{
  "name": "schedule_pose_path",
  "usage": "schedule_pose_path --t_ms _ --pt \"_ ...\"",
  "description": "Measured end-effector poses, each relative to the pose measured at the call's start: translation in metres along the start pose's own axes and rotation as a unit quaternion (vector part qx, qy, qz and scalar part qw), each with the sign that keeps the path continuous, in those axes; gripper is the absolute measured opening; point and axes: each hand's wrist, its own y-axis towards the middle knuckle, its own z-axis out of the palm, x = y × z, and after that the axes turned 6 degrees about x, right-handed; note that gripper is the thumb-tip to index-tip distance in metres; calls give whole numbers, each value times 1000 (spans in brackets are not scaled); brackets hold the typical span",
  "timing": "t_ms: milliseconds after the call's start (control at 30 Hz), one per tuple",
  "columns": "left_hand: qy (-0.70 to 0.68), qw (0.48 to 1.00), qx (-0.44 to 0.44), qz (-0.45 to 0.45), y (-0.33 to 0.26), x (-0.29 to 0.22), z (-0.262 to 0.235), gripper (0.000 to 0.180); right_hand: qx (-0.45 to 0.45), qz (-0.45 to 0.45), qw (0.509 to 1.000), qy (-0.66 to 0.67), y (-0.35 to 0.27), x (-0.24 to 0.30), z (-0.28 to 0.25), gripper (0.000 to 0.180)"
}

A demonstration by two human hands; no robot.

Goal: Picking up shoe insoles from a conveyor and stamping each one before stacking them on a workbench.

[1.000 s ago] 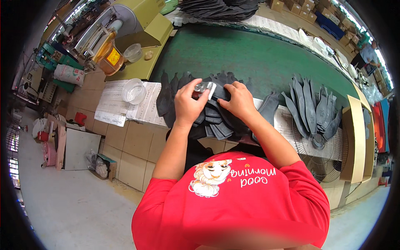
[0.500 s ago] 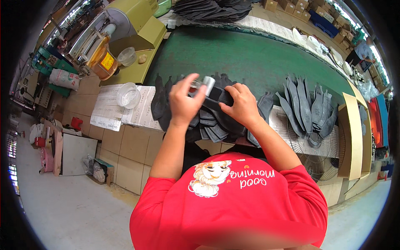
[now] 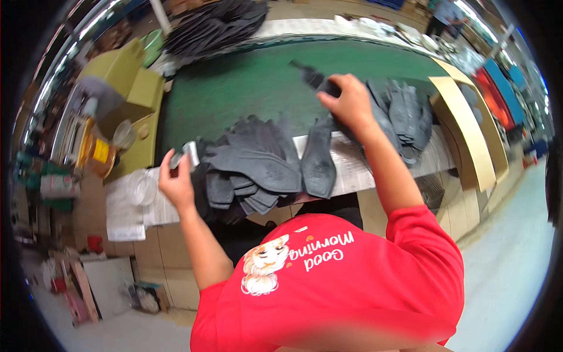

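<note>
In my left hand (image 3: 177,185), thumb and fingers pinch a small whitish cylinder (image 3: 192,154) with a clear part beside it; its exact kind does not show. That hand is at the left end of a heap of dark grey sole-shaped pieces (image 3: 252,167). Farther right and away from me, my right hand (image 3: 352,104) grips another dark grey sole-shaped piece (image 3: 314,76), whose far end is blurred by motion. A single sole-shaped piece (image 3: 319,167) lies right of the heap. More such pieces fan out (image 3: 404,114) beyond my right forearm.
A green work surface (image 3: 234,88) stretches ahead, with a large stack of dark sheets (image 3: 214,26) at its far left. At left stand a yellow-green machine (image 3: 143,97) and a clear plastic tub (image 3: 142,188). An open cardboard box (image 3: 463,129) stands at right.
My hands have parted from over the heap. The left has gone left with the cylinder; the right has reached out to the right with a dark piece. The whole view has shifted too.
</note>
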Motion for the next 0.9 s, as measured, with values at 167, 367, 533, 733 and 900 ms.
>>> schedule_pose_path --t_ms 167,367,533,733,900 --pt "-59 998 -13 3 -13 21 -14 30 -44 244 939 -239 19 -159 -50 47" --pt "-34 999 -14 -9 -22 19 -23 32 -69 418 844 -329 19 -190 -36 59" --pt "-84 996 3 -7 -13 -3 2 32 88 60 994 -15 33 -48 34 61" --pt "-14 1000 12 1 -14 -26 8 35 382 -135 914 14 -52 126 96 63" --pt "6 999 30 15 -28 -29 8 34 286 -114 948 83 -64 120 107 56"
